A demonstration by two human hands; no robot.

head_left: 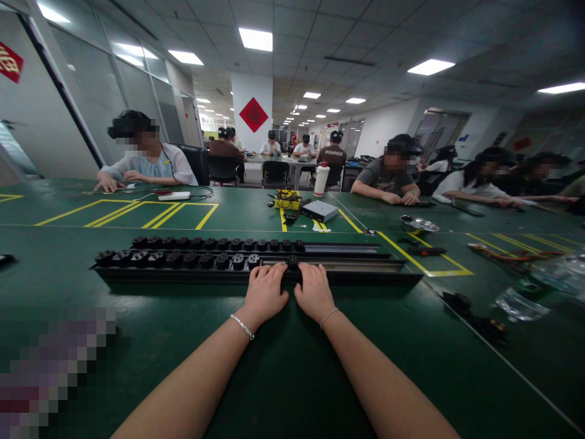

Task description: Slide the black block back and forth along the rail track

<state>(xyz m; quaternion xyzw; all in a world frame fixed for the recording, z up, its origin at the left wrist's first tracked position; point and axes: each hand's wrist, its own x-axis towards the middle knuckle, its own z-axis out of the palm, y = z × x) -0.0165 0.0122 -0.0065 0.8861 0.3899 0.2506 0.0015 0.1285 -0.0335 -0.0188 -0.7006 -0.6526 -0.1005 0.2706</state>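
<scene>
A long black power track (178, 278) lies crosswise in front of me, with round black socket modules (175, 260) lined up along its left part. My left hand (266, 292) is closed over its near wall, fingers on top and thumb on the near side. Opposite it, my right hand (315, 292) grips the same wall in the same way. Between the fingertips sits a single black socket module (293, 262) in the channel; finger contact with it is partly hidden. Behind lies a second black track (347, 249), its left part also filled with modules.
Beyond the tracks are a yellow box with cables (287, 199), a grey box (320, 211) and a white bottle (322, 180). A metal bowl (418, 224), wires (503, 253) and a plastic bottle (523, 302) lie to the right. Other people sit across the green table (150, 341).
</scene>
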